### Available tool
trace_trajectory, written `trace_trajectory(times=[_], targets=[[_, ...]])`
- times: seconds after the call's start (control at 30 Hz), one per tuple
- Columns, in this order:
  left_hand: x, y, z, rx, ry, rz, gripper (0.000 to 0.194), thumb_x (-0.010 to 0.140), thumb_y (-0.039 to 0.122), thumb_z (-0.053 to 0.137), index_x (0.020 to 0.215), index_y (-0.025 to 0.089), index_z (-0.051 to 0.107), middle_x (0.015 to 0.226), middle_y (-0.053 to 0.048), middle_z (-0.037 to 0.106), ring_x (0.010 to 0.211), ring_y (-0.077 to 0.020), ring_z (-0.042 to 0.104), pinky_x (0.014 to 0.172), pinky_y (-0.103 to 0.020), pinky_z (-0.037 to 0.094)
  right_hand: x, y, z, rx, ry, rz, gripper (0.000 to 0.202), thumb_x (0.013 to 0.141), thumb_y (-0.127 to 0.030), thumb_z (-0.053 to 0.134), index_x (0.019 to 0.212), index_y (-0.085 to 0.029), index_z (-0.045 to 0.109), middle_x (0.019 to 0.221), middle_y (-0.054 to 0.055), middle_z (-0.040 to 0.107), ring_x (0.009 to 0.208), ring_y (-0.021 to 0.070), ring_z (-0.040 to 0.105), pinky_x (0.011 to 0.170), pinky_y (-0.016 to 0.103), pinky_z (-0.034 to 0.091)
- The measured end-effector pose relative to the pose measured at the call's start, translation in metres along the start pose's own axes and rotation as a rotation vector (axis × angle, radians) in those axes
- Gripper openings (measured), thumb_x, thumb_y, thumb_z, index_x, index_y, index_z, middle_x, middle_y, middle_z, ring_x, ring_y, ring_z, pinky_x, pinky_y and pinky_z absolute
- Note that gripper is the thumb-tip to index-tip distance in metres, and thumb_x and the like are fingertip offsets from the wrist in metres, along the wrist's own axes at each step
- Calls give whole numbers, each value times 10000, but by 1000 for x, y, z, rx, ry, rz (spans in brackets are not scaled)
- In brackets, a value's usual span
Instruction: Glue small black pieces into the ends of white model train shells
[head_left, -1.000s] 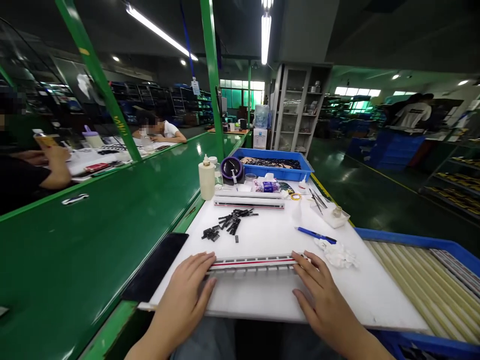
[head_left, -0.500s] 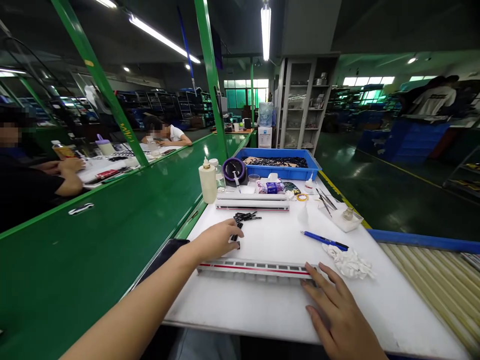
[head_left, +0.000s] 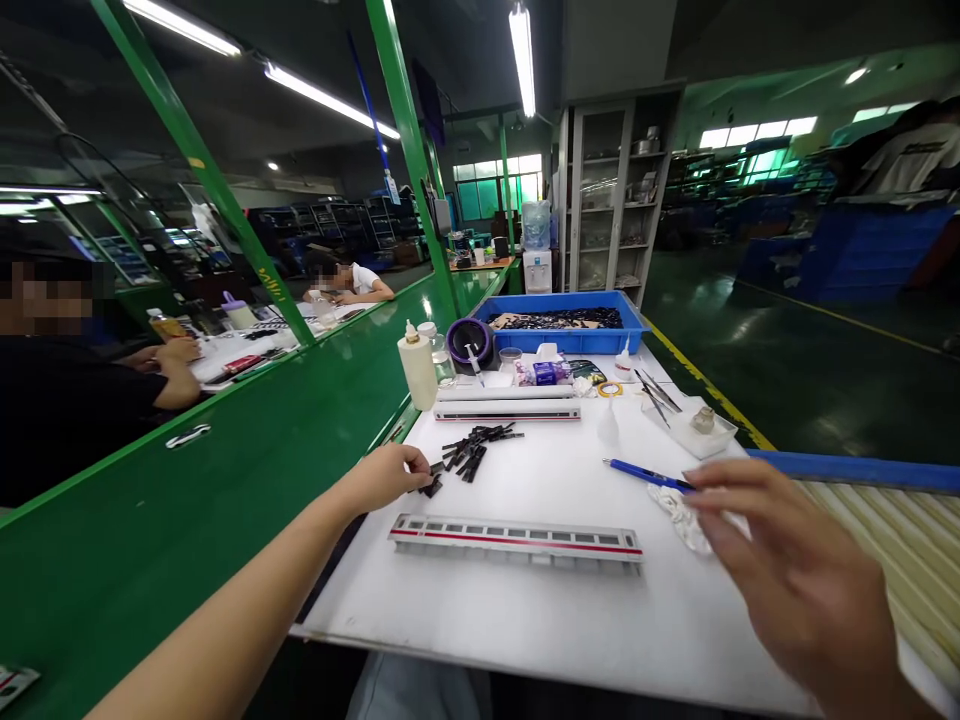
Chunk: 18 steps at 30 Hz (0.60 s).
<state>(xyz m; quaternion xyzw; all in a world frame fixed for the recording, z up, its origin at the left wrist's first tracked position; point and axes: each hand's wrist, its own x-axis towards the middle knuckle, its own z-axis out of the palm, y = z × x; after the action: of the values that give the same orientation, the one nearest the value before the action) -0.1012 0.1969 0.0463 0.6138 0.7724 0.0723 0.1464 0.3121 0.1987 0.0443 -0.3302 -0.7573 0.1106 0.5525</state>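
Observation:
A white model train car body [head_left: 517,540] with a red stripe and a row of window openings lies across the table in front of me, with neither hand on it. My left hand [head_left: 386,478] is at the left edge of a loose pile of black strips [head_left: 471,460]. Its fingers are curled and pinched on a black strip [head_left: 431,487], partly hidden by the fingertips. To the right, my right hand [head_left: 795,560] is raised and blurred, fingers apart and curved around the rear end of a blue pen [head_left: 645,473]. Below the pen, crumpled white tissue [head_left: 682,515] is partly covered by that hand.
Behind the pile lies another train car body [head_left: 506,411]. Farther back are a cream squeeze bottle [head_left: 417,370], a blue bin [head_left: 566,342] of black parts and a small white tray [head_left: 694,430]. A green partition [head_left: 300,440] runs along the left; co-workers sit beyond it.
My right hand has left the train car body and moved right to the pen. My left hand has shifted left, and the black strips now lie more spread out.

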Motion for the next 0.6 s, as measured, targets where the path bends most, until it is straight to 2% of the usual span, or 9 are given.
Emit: trace_trajectory(times=[0.07,0.13,0.2,0.27,0.33,0.47,0.6], targets=[[6,-1,2,21,7,-45,267,725,446,610,855,232,705,920,-14,718,749,-189,640,625,-264,449,42,4,14,151,-22,-9,97,868,-262,587,840,-231,674,881,54,661,857,220,616,753,357,494],[13,5,7,50,44,-74,300,761,455,573,914,231,703,982,-26,718,786,-194,649,649,-268,451,72,16,41,218,-157,116,193,879,-314,560,739,-207,638,726,17,616,712,174,573,656,307,453],[22,16,13,89,63,-92,290,801,457,540,868,224,699,922,-38,721,802,-205,652,658,-278,448,82,32,72,248,-349,269,251,881,-368,537,728,-191,627,655,-4,576,632,149,525,586,280,406],[33,25,17,132,47,-112,288,821,461,551,804,207,684,835,-42,708,791,-205,646,674,-291,454,75,49,97,209,-449,347,292,879,-393,515,698,-183,607,609,-15,548,590,136,488,562,269,368],[44,31,21,170,11,-143,309,840,473,573,801,180,665,805,-38,687,760,-183,629,704,-314,472,60,62,110,142,-498,356,306,873,-392,508,670,-183,604,589,-16,550,578,133,476,560,266,343],[58,39,20,216,-53,-210,337,857,477,603,821,144,638,800,-29,659,740,-151,610,743,-341,498,41,68,110,140,-569,318,284,854,-362,522,652,-191,625,588,-15,576,571,128,475,556,262,320],[45,59,10,212,-1,-200,268,835,393,604,740,144,636,796,-85,669,771,-200,630,718,-343,485,43,65,109,192,-548,346,234,839,-329,538,693,-192,660,627,-3,615,592,129,510,577,268,354]])
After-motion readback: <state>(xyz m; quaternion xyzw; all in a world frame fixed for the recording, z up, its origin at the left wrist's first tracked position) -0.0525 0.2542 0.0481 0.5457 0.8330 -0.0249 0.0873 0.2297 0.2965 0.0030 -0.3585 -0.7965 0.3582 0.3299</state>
